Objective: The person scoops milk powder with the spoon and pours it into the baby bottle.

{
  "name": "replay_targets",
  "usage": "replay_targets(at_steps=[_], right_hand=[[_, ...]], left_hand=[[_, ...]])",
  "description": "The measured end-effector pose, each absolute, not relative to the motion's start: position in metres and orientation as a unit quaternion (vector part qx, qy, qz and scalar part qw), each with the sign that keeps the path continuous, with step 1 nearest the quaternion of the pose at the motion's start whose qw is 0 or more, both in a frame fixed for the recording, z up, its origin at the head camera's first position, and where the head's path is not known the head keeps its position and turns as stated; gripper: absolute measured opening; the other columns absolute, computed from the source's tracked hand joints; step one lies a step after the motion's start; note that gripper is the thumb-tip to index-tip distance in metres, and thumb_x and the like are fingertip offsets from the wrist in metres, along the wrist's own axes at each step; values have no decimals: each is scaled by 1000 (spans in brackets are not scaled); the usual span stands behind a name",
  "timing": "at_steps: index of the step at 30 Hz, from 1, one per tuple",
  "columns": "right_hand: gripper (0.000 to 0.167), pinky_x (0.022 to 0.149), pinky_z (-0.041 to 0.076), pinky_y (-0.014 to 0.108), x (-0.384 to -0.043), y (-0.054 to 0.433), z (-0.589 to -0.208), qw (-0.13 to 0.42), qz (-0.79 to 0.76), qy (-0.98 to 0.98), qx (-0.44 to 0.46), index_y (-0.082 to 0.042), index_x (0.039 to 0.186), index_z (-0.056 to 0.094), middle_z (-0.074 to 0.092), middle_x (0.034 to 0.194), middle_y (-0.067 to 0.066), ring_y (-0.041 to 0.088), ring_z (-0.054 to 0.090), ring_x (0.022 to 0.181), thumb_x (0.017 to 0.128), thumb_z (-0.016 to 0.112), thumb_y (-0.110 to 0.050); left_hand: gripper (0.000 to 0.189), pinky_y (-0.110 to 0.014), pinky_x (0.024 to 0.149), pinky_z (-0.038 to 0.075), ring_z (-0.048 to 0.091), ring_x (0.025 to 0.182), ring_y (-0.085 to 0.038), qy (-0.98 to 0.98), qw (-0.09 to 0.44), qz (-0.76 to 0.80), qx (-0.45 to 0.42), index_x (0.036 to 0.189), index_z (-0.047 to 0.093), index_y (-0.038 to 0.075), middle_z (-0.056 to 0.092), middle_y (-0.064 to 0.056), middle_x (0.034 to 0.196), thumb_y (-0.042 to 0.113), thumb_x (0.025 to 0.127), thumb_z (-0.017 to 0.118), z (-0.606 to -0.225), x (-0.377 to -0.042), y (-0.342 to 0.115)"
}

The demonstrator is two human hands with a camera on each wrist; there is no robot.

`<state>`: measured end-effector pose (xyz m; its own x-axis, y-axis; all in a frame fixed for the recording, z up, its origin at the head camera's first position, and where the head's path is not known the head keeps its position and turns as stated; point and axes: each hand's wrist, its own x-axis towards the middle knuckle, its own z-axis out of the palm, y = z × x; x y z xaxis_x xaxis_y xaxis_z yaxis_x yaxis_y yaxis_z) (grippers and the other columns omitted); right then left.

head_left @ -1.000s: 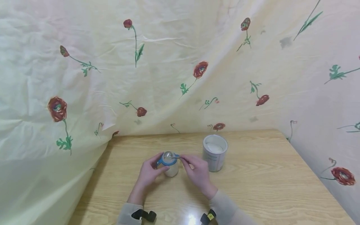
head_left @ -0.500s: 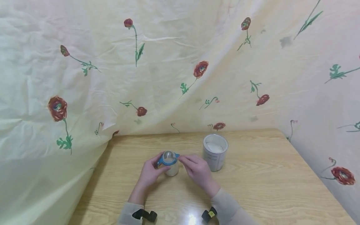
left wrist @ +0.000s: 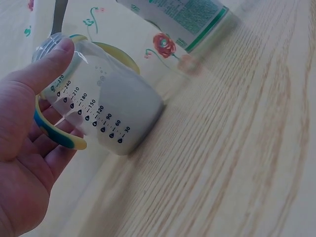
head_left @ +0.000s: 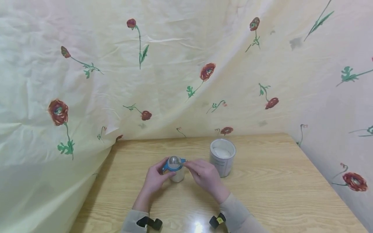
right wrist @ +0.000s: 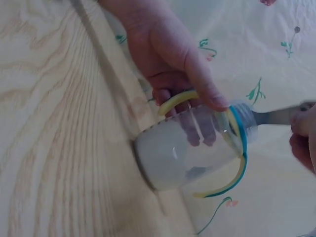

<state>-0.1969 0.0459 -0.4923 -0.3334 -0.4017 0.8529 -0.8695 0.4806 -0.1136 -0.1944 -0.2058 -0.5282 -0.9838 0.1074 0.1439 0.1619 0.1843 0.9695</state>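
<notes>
A clear baby bottle (head_left: pixel 178 176) with a blue-and-yellow handle ring stands upright on the table. White contents fill its lower part, beside printed measuring marks, in the left wrist view. My left hand (head_left: pixel 154 177) holds the bottle near its neck, thumb on the near side and fingers behind. My right hand (head_left: pixel 206 175) pinches the handle of a metal spoon (head_left: pixel 174 160), seen partly in the right wrist view. The spoon's bowl lies over the bottle's mouth with its rounded side up. What is under the bowl is hidden.
An open can (head_left: pixel 222 165) with white contents stands on the wooden table (head_left: pixel 262 181), right of the bottle and just beyond my right hand. A flowered cloth (head_left: pixel 175 81) hangs behind the table and along its left and right sides.
My right hand has turned the spoon over above the bottle's mouth, so its rounded side now shows. My left hand and the bottle have hardly moved; the can stays in place.
</notes>
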Motion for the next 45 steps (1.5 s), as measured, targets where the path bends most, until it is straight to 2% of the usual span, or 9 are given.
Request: replay_targets(at_steps=[5,12,17,24,28,35,45], right_hand=[[24,70,65,28,-194,45,-490,369,341,-787,358,-3,111,81,82,101,6,17,78,83,88,85,-1],[23,78,65,31,-186,50,-492,360,346,-784,368,-7,105,83,81,101,4,20,78,89,85,85,3],[23,78,65,29,-183,51,-492,362,349,-782,369,-8,105,83,81,100,4,19,78,87,85,85,2],[18,80,65,30,-184,52,-489,330,375,-786,364,-10,105,84,82,101,2,17,78,89,88,85,-1],[19,78,65,29,-186,52,-489,329,386,-777,371,-9,103,85,82,99,2,17,79,88,86,86,0],[19,67,62,22,-186,50,-488,325,391,-783,360,-4,105,83,82,99,4,14,78,81,86,88,-1],[15,71,63,21,-187,47,-486,331,406,-781,342,-6,102,83,82,98,4,14,78,83,89,85,0]], left_hand=[[74,-42,121,40,54,144,-32,-769,24,-633,-80,153,58,7,59,-12,154,12,86,91,-528,-193,-205],[72,-42,121,41,54,143,-32,-764,17,-638,-95,152,59,6,61,-13,153,13,88,90,-533,-191,-203],[71,-42,121,40,55,143,-31,-764,13,-639,-89,152,60,8,62,-10,152,12,87,90,-532,-186,-201],[72,-44,123,38,54,144,-30,-763,13,-641,-80,152,60,10,61,-10,153,12,87,91,-535,-186,-202],[71,-46,123,39,55,143,-31,-766,16,-637,-80,151,61,10,61,-10,152,13,87,91,-535,-185,-203],[73,-47,123,38,55,143,-32,-770,21,-632,-80,153,58,8,60,-12,153,14,87,90,-532,-184,-202],[72,-47,122,39,55,143,-31,-770,30,-631,-91,152,60,9,60,-10,153,14,87,90,-527,-188,-202]])
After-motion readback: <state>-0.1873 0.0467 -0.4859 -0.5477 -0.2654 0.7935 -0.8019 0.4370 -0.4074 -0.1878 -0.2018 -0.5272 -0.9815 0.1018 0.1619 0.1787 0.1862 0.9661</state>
